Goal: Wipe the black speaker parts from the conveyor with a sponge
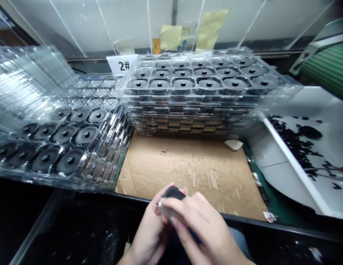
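Close to the front edge of the bench, my left hand (pixel 150 226) is closed around a small dark part (pixel 174 192), mostly hidden by my fingers. My right hand (pixel 206 224) presses in from the other side, its fingers pinched on a thin pale piece (pixel 167 210) held against the dark part. The exact kind of either piece is unclear because of the blur and my fingers. Beneath and beyond both hands lies a worn cardboard sheet (pixel 171 162).
Stacked clear trays (pixel 188 97) of black round parts stand at the back, with more trays (pixel 91 154) on the left. On the right, a white bin (pixel 295 176) contains small black pieces. A whitish wedge (pixel 233 144) rests on the cardboard. A "2#" sign (pixel 123 65) stands behind.
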